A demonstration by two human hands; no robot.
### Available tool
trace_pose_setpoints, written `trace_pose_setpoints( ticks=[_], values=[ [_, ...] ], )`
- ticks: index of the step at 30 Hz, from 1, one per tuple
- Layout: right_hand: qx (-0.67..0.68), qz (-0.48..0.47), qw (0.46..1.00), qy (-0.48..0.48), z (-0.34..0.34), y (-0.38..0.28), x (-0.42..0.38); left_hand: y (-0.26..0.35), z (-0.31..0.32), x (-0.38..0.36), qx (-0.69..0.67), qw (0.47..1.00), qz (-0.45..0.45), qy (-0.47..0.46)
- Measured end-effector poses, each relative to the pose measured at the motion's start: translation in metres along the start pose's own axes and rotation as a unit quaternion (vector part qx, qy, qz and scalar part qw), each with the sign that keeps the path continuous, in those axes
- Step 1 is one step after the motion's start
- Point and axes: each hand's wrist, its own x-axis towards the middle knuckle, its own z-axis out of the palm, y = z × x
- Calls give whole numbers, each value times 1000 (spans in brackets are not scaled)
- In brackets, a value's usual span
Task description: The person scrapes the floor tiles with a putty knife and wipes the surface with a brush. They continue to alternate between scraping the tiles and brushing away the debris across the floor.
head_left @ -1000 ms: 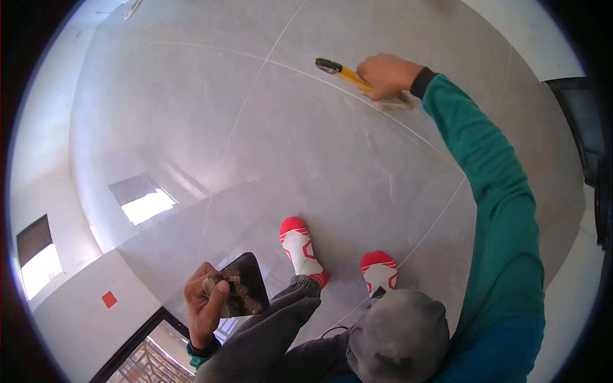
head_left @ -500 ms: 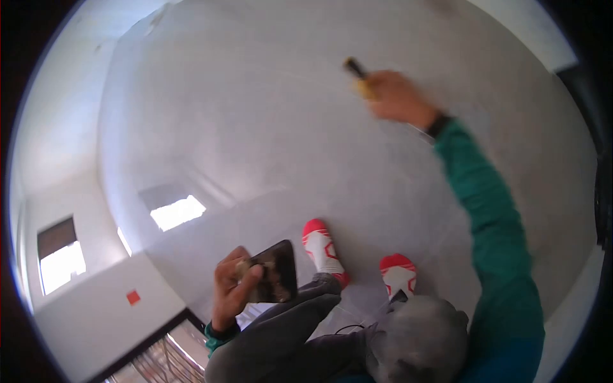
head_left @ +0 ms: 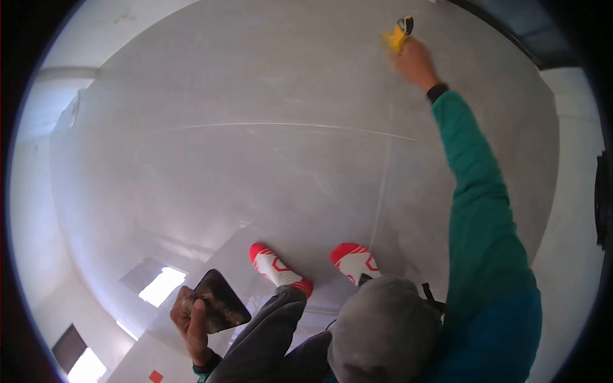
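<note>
My left hand [head_left: 193, 319], at the lower left, is closed on a dark rectangular plate [head_left: 221, 301] with smeared brownish marks on its face; the thumb lies across it. At the upper right, my right hand [head_left: 416, 62] reaches far out over the grey floor [head_left: 255, 172]. Its fingers are closed around a small yellow tool [head_left: 397, 39] with a black and pale end. Motion blurs the yellow part, and the hand hides some of the tool.
My feet in red and white socks [head_left: 278, 268] stand on the floor below. A grey cap [head_left: 383, 329] fills the bottom middle. Pale walls [head_left: 38, 210] curve along the left side. A dark-framed panel [head_left: 511, 29] is at the upper right, and a bright window reflection [head_left: 162, 286] lies near my left hand.
My right hand has moved farther out, up and to the right, with the yellow tool. My left hand and the plate now appear lower and farther left, as the view has shifted.
</note>
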Motion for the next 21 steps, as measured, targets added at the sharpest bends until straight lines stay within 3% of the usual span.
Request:
trace_pose_setpoints(
  ticks=[2,3,5,6,8,9,10,11,12,13,15,16,17,18,21],
  values=[
    [85,39,989,-113,-10,-51,-53,12,6,4,10,1000,16,-14],
    [85,-27,986,-139,10,-51,-102,17,8,5,5,999,22,-23],
    [199,14,906,-373,-6,-96,-188,22,8,5,20,999,29,-35],
    [201,21,907,-368,-4,-85,-196,22,8,6,32,999,27,-26],
    [123,-126,979,-106,2,-41,-212,28,17,6,26,999,11,-18],
    [96,-108,989,-42,-9,-13,-178,34,21,5,19,1000,-15,-13],
    [-12,54,983,-176,-39,9,-138,38,23,2,44,999,-9,-10],
    [-88,77,988,-102,-54,32,-92,39,23,6,49,999,-4,-15],
    [-153,2,988,24,-62,61,-57,39,20,10,54,997,42,-36],
    [-150,-1,988,37,-72,52,-45,40,17,14,59,993,88,-50],
    [-102,-45,993,28,-80,10,-27,47,18,16,37,997,66,-30],
    [5,-29,999,22,-69,-32,-42,47,18,20,36,995,81,-50],
    [103,-34,991,-77,-49,-64,-64,49,21,27,33,992,98,-72],
    [153,2,985,-74,-16,-106,-96,51,23,31,28,990,106,-87],
    [235,-77,944,-220,28,-195,-171,61,30,38,21,987,113,-112]
  ],
)
